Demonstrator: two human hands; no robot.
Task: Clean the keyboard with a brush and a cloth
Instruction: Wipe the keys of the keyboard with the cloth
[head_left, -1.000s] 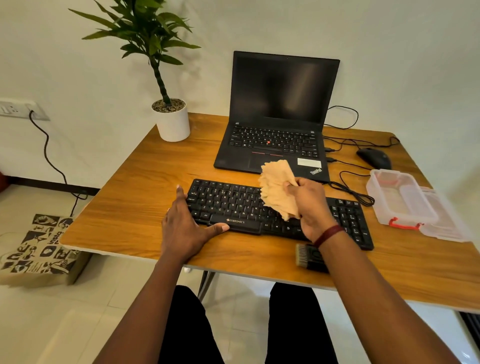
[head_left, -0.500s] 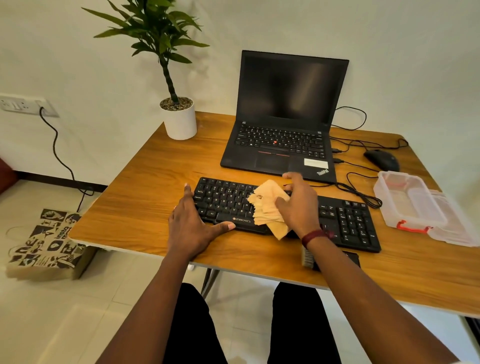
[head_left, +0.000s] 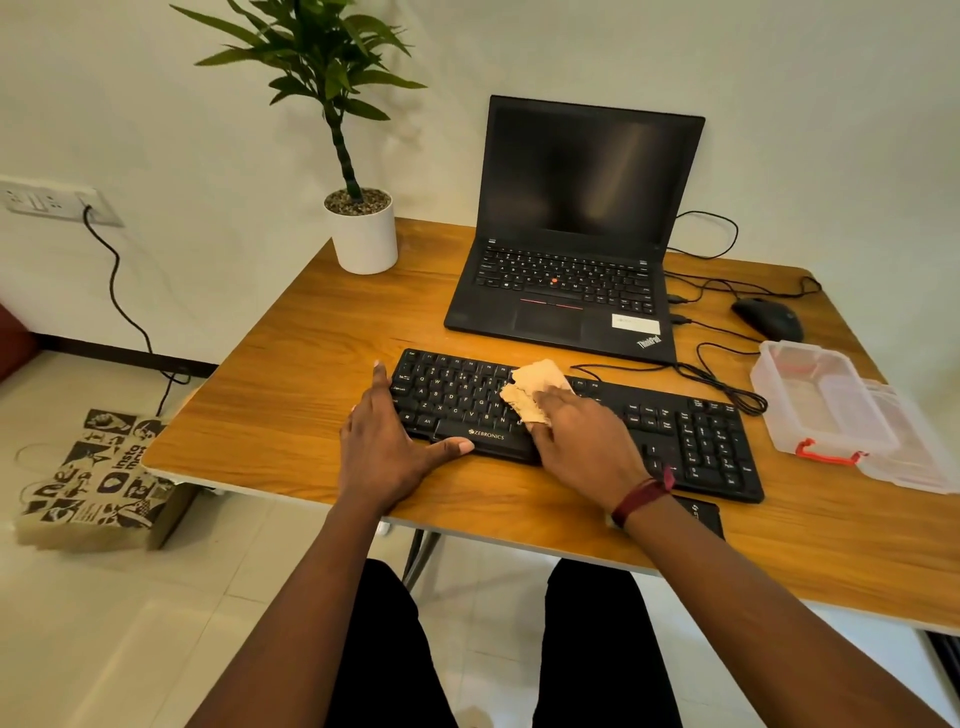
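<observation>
1. Keyboard (head_left: 675, 431): black, flat on the table (head_left: 291, 374), in front of the open laptop (head_left: 566, 234).
2. Left hand (head_left: 384, 447): open, palm down, fingers straight along the keyboard's left end, thumb on its front edge by the space bar. Holds nothing.
3. Right hand (head_left: 582, 447): palm down, fingers nearly flat, presses the cloth (head_left: 535, 389) onto the middle keys.
4. Cloth: tan, bunched, sticks out past the fingertips.
5. Brush (head_left: 698, 514): on the table just in front of the keyboard, mostly hidden by the right wrist.
6. Right side: mouse (head_left: 769, 317), clear plastic box (head_left: 821, 400). Far-left corner: potted plant (head_left: 363, 234).
</observation>
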